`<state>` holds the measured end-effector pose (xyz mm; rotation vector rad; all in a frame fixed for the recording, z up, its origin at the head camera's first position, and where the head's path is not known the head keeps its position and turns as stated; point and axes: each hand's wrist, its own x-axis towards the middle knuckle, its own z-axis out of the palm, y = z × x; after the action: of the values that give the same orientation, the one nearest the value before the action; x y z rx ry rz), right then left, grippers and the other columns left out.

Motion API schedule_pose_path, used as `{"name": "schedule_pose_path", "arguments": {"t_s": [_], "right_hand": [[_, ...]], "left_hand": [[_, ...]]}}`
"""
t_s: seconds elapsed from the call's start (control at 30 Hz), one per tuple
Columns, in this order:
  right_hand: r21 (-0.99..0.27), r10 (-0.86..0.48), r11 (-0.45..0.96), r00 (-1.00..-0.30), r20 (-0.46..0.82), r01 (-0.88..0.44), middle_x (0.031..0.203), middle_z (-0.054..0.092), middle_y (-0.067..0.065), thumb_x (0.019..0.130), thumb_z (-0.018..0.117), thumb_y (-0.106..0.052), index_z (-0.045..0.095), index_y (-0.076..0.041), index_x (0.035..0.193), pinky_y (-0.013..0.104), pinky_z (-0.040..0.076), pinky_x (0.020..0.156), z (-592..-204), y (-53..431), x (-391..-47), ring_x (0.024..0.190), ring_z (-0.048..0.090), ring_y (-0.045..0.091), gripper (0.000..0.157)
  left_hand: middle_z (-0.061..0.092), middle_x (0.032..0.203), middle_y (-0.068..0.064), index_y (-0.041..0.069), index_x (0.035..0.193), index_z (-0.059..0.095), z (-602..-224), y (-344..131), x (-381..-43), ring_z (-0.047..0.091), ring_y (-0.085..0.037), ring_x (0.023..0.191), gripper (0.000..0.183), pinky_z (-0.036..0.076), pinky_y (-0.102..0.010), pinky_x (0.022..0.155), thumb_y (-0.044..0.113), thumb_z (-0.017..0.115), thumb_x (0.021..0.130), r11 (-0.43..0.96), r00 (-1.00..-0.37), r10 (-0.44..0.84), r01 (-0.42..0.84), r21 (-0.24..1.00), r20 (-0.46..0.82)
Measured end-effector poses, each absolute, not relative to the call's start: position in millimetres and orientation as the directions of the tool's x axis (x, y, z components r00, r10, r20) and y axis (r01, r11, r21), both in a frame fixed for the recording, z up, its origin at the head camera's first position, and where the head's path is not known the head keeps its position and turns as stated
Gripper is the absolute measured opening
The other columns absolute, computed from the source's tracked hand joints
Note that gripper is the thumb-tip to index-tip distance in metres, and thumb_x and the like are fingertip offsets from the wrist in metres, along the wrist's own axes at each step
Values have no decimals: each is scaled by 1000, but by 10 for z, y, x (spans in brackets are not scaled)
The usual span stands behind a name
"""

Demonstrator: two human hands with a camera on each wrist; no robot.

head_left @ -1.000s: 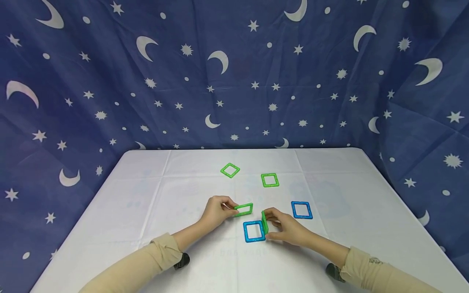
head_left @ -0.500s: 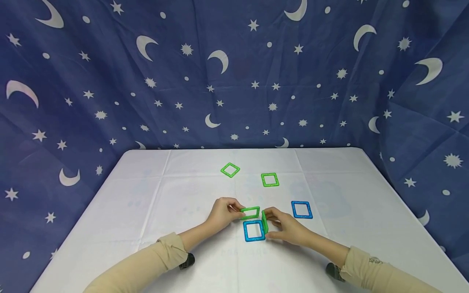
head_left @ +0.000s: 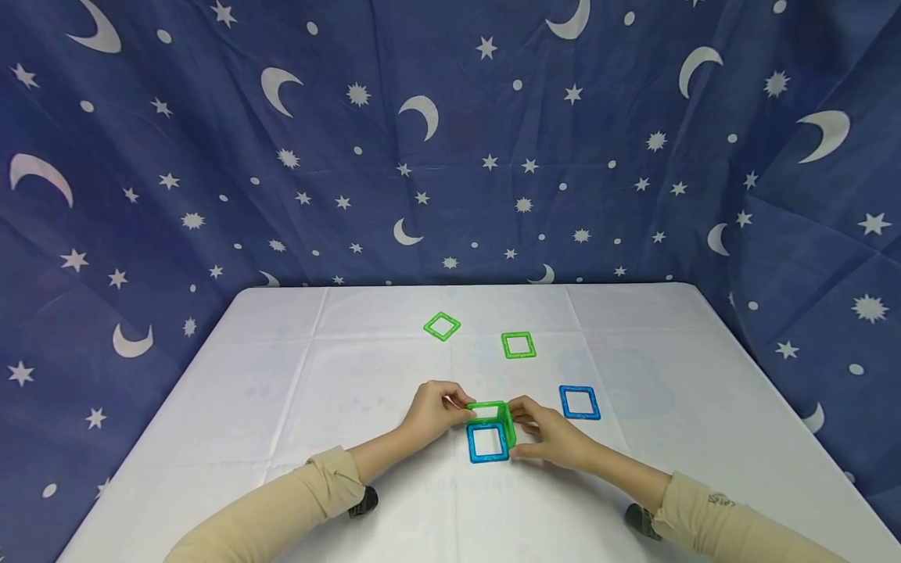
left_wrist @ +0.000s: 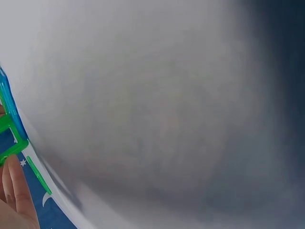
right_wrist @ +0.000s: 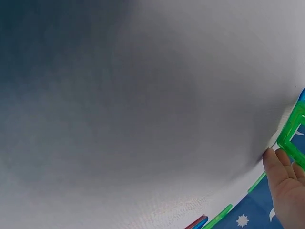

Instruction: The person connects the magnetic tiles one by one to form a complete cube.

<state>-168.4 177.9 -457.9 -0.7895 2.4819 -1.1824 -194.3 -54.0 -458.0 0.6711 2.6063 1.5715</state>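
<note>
Two beige cloth sleeves (head_left: 281, 508) reach in from the near left and near right, their cuffs folded into soft wrinkles. Just beyond, between your hands, a blue square frame (head_left: 489, 460) lies flat on a smooth white cloth (head_left: 331, 407); it is glossy, hollow and round-cornered, like plastic. Your right hand (head_left: 552, 439) grips a right-side green frame (head_left: 510, 434), thumb at its near end and fingers at its far end, so that it stands on edge along the right side of the blue one. Your left hand (head_left: 432, 412) pinches the left end of a far-side green frame (head_left: 486, 404), a similar hollow shape. This one stands along the far side of the blue piece, its right end seeming to meet the other green piece in a corner.

Farther off to the right, well apart from your fingers, a second blue frame (head_left: 564, 403) lies flat. Beyond it and more to the left lies a green square (head_left: 520, 356). Farthest on the cloth, left again, a green frame turned like a diamond (head_left: 433, 334) points one corner towards you. Behind hangs a dark blue fabric backdrop (head_left: 450, 70), lightly creased and printed with pale moons, stars and dots.
</note>
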Motion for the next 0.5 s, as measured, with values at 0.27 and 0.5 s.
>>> {"name": "schedule_pose_path", "arguments": {"t_s": [0.27,0.5], "right_hand": [[-803,-588,491,-809,-18,-339,124,56,21,81,73,-12,43,3,126,48,43,98,-4539,1774,-1682,121,52,41,55],[-807,-593,480,-805,-9,-345,125,56,22,84,71,-12,43,4,127,48,44,97,-4544,1774,-1680,120,52,41,54]], "left_hand": [[70,75,-11,1,78,71,-4592,-534,-1960,51,0,54,7,46,-16,52,0,77,74,402,-909,366,347,847,199],[68,74,-11,0,80,71,-4581,-523,-1931,51,0,55,8,46,-17,52,0,76,74,399,-906,384,336,853,177]]}}
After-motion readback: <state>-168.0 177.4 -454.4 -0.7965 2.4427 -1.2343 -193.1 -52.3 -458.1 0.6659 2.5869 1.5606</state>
